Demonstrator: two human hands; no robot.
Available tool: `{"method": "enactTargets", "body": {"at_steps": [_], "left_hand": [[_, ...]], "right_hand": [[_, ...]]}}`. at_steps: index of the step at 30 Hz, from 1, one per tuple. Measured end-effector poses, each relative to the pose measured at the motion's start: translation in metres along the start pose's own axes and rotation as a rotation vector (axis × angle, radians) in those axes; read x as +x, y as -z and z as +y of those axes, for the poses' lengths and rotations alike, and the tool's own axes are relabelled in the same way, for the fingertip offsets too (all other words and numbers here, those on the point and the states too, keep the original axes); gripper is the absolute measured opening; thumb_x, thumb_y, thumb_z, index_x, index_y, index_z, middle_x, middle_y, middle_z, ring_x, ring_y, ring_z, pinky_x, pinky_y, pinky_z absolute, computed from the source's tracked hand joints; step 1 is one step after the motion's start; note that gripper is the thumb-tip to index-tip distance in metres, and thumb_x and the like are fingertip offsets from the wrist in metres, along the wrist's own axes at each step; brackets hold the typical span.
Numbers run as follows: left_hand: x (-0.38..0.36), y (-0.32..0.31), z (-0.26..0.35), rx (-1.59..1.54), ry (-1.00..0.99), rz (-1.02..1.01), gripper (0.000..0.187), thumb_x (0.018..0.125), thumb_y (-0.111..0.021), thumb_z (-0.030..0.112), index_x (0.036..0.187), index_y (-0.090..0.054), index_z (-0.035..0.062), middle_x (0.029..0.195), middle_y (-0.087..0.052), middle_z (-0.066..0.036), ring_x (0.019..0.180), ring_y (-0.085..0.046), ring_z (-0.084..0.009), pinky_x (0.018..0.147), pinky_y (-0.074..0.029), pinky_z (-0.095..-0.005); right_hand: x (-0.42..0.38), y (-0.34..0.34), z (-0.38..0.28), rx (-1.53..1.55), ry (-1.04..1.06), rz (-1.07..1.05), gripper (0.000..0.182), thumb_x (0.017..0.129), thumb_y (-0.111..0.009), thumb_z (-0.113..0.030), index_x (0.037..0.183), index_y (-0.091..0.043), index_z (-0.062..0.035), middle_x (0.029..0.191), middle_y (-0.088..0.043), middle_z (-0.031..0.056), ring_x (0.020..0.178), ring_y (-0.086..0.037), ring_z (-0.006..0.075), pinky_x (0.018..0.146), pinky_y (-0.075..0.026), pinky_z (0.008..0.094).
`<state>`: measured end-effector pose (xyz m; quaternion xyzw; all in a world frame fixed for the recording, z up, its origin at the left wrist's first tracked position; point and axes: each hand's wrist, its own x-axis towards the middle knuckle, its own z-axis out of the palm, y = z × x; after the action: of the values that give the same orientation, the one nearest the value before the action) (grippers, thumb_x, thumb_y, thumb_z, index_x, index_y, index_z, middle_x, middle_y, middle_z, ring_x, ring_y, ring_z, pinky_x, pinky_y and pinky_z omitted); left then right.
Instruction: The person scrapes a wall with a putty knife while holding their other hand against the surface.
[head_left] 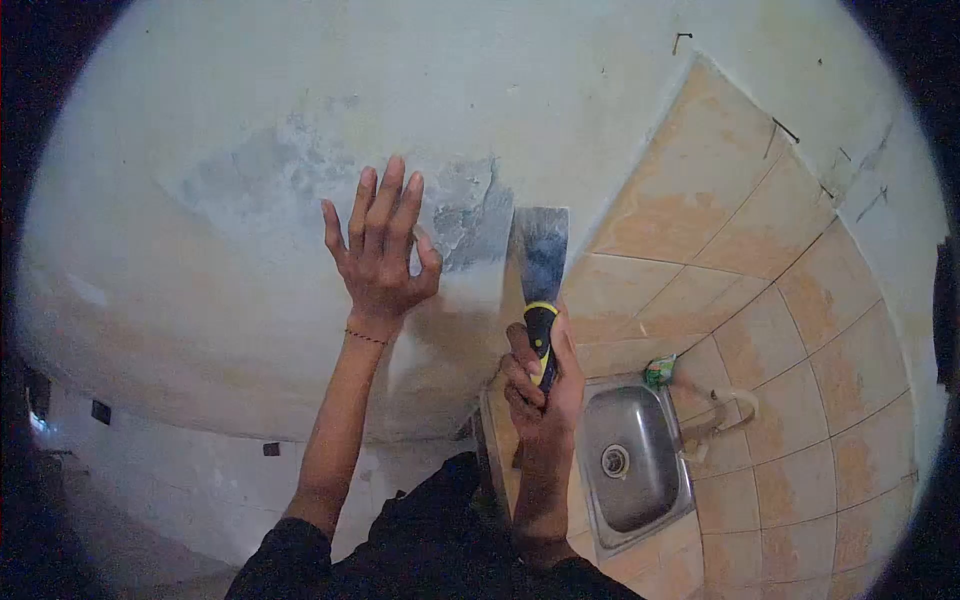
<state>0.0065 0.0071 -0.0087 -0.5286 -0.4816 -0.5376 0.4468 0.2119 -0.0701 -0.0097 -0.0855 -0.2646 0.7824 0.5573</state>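
My right hand (543,385) is wrapped around the black and yellow handle of a putty knife (545,250), its wide metal blade pointing up with grey smears on it. The blade stands just right of a rough grey patch (475,215) on the pale wall (420,90), where the paint is gone. My left hand (380,235) is open, fingers spread and pointing up, over the middle of that patch. It hides part of the damaged surface. A thin dark cord circles the left wrist.
A steel sink (635,460) is set in the counter at lower right, with a tap (725,412) beyond it. By its far corner stands a small green packet (659,371). Orange-stained tiles (700,210) cover the right wall, with nails (683,40) above.
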Motion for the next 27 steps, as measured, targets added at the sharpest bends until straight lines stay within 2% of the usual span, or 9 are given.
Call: {"method": "enactTargets", "body": {"at_steps": [4, 8, 10, 13, 19, 22, 25, 26, 27], "left_hand": [[0.000, 0.005, 0.002, -0.018, 0.012, -0.034, 0.060, 0.083, -0.049, 0.020, 0.143, -0.054, 0.0175, 0.150, -0.052, -0.002, 0.143, -0.041, -0.0211, 0.125, -0.008, -0.0502], [0.001, 0.006, 0.002, -0.006, 0.009, -0.044, 0.060, 0.083, -0.049, 0.020, 0.144, -0.053, 0.0176, 0.150, -0.051, -0.002, 0.143, -0.041, -0.0210, 0.125, -0.008, -0.0502], [0.002, 0.009, 0.003, -0.022, -0.006, -0.063, 0.062, 0.082, -0.051, 0.017, 0.144, -0.052, 0.0137, 0.151, -0.049, -0.006, 0.145, -0.039, -0.0256, 0.124, -0.006, -0.0507], [0.002, 0.012, 0.002, -0.037, -0.018, -0.068, 0.063, 0.081, -0.052, 0.014, 0.144, -0.051, 0.0117, 0.152, -0.049, -0.008, 0.145, -0.038, -0.0276, 0.124, -0.006, -0.0508], [0.003, 0.011, 0.005, -0.049, -0.022, -0.051, 0.064, 0.080, -0.052, 0.011, 0.144, -0.051, 0.0116, 0.151, -0.049, -0.007, 0.146, -0.037, -0.0267, 0.124, -0.006, -0.0502], [0.004, 0.014, 0.007, -0.063, -0.007, -0.053, 0.064, 0.080, -0.053, 0.010, 0.144, -0.052, 0.0115, 0.152, -0.049, -0.006, 0.146, -0.037, -0.0265, 0.124, -0.006, -0.0499], [0.004, 0.012, 0.005, -0.051, -0.019, -0.042, 0.065, 0.081, -0.052, 0.013, 0.146, -0.050, 0.0146, 0.153, -0.047, -0.003, 0.145, -0.038, -0.0233, 0.125, -0.006, -0.0499], [0.003, 0.010, 0.004, -0.038, -0.026, -0.030, 0.065, 0.082, -0.052, 0.015, 0.147, -0.049, 0.0161, 0.153, -0.047, -0.002, 0.145, -0.038, -0.0218, 0.125, -0.006, -0.0500], [0.002, 0.010, 0.004, -0.043, -0.023, -0.037, 0.065, 0.082, -0.052, 0.015, 0.147, -0.049, 0.0159, 0.153, -0.047, -0.002, 0.145, -0.038, -0.0218, 0.125, -0.006, -0.0500]], "right_hand": [[0.008, -0.014, -0.002, -0.017, 0.059, -0.016, 0.028, 0.110, -0.038, -0.035, 0.126, -0.048, -0.0145, 0.071, -0.038, 0.0016, 0.042, -0.032, 0.0046, 0.027, -0.026, 0.0155], [0.005, -0.004, -0.002, 0.071, -0.004, -0.047, 0.026, 0.110, -0.038, -0.035, 0.118, -0.048, -0.0132, 0.071, -0.037, 0.0012, 0.040, -0.032, 0.0047, 0.026, -0.028, 0.0160], [0.003, 0.003, 0.001, 0.046, -0.004, -0.059, 0.025, 0.110, -0.038, -0.035, 0.115, -0.048, -0.0128, 0.070, -0.037, 0.0012, 0.040, -0.031, 0.0047, 0.026, -0.028, 0.0162], [0.011, -0.001, -0.005, 0.128, -0.069, -0.133, 0.037, 0.108, -0.042, -0.036, 0.143, -0.040, -0.0219, 0.069, -0.038, -0.0015, 0.042, -0.030, 0.0034, 0.029, -0.025, 0.0152], [0.003, 0.017, 0.002, 0.036, -0.055, -0.144, 0.024, 0.108, -0.044, -0.035, 0.126, -0.048, -0.0201, 0.070, -0.038, -0.0018, 0.042, -0.029, 0.0026, 0.028, -0.026, 0.0155], [0.007, 0.022, -0.002, 0.140, -0.126, -0.167, 0.021, 0.108, -0.044, -0.035, 0.118, -0.048, -0.0171, 0.070, -0.038, -0.0017, 0.043, -0.029, 0.0023, 0.027, -0.026, 0.0151], [0.023, 0.008, -0.012, 0.217, -0.174, -0.305, 0.021, 0.108, -0.043, -0.035, 0.114, -0.048, -0.0147, 0.070, -0.038, -0.0016, 0.042, -0.029, 0.0023, 0.027, -0.026, 0.0145], [0.026, 0.005, -0.014, 0.241, -0.195, -0.332, 0.021, 0.108, -0.043, -0.034, 0.106, -0.046, -0.0131, 0.070, -0.037, -0.0019, 0.042, -0.028, 0.0024, 0.027, -0.025, 0.0139], [0.026, 0.008, -0.013, 0.233, -0.186, -0.315, 0.021, 0.108, -0.043, -0.034, 0.111, -0.047, -0.0134, 0.071, -0.037, -0.0020, 0.043, -0.029, 0.0024, 0.027, -0.025, 0.0140]]}}
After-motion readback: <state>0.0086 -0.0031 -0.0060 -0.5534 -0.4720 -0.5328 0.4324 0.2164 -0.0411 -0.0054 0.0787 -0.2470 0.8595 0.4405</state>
